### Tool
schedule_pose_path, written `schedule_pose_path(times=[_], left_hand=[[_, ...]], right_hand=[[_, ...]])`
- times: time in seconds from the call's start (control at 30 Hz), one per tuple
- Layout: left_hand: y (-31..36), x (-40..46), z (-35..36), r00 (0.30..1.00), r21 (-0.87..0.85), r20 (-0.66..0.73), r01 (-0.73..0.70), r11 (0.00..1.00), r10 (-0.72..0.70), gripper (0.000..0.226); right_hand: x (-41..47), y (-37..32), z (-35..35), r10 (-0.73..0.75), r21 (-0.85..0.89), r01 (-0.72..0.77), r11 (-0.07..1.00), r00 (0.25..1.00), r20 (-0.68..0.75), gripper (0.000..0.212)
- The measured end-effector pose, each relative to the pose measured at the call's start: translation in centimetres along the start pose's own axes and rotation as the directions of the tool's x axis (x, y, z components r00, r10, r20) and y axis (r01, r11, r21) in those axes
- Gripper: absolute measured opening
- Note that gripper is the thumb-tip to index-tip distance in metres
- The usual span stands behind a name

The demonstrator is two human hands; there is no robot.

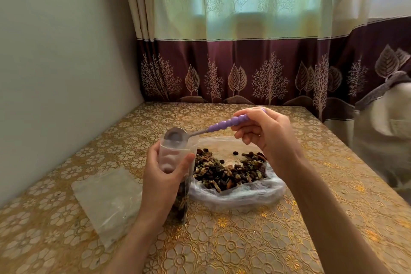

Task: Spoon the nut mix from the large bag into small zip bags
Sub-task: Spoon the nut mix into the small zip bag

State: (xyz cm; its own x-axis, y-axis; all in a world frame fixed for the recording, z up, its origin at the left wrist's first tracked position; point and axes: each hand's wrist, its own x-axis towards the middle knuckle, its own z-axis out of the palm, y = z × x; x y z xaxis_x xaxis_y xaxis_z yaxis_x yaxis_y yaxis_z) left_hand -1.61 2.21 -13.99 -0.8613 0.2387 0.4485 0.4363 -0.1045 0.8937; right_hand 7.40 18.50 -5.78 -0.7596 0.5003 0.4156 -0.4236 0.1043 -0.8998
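Note:
My left hand (164,176) grips a small clear zip bag (178,158) upright on the table, its lower part filled with dark nut mix. My right hand (264,133) pinches the purple beaded handle of a metal spoon (175,137). The spoon's bowl sits tipped in the open mouth of the small bag and looks empty. Just right of the small bag lies the large clear bag (240,193), wide open, with a heap of nut mix (229,171) inside.
A stack of flat empty zip bags (106,196) lies to the left on the gold floral tablecloth (222,240). A plain wall stands at the left, a curtain (244,69) behind the table, and pale fabric (382,127) beyond the right edge.

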Motion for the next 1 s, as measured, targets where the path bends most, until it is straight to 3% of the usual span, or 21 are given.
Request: schedule_pose_path(times=[0.1,0.23,0.53,0.8,1.0], left_hand=[[0.1,0.0,0.0,1.000,0.018,-0.015,-0.013,1.000,0.013,0.073],[0.2,0.0,0.1,1.000,0.030,-0.019,-0.014,0.999,0.014,0.074],[0.2,-0.1,0.0,1.000,0.021,-0.020,-0.012,1.000,0.013,0.076],[0.3,-0.1,0.0,1.000,0.020,-0.015,-0.014,1.000,0.015,0.078],[0.3,-0.1,0.1,1.000,0.021,-0.015,-0.013,1.000,0.014,0.070]], right_hand=[[0.1,0.2,-0.2,-0.022,0.026,0.023,0.999,0.998,-0.053,0.025],[0.5,1.1,-1.0,0.006,0.070,0.011,0.998,0.971,-0.239,0.031],[1.2,4.6,-3.8,0.097,-0.118,-0.169,0.979,0.885,-0.456,0.035],[1.3,6.1,-4.2,0.155,-0.174,-0.262,0.949,0.870,-0.467,0.040],[0.8,6.6,-2.8,0.231,-0.195,-0.307,0.932,0.914,-0.333,0.044]])
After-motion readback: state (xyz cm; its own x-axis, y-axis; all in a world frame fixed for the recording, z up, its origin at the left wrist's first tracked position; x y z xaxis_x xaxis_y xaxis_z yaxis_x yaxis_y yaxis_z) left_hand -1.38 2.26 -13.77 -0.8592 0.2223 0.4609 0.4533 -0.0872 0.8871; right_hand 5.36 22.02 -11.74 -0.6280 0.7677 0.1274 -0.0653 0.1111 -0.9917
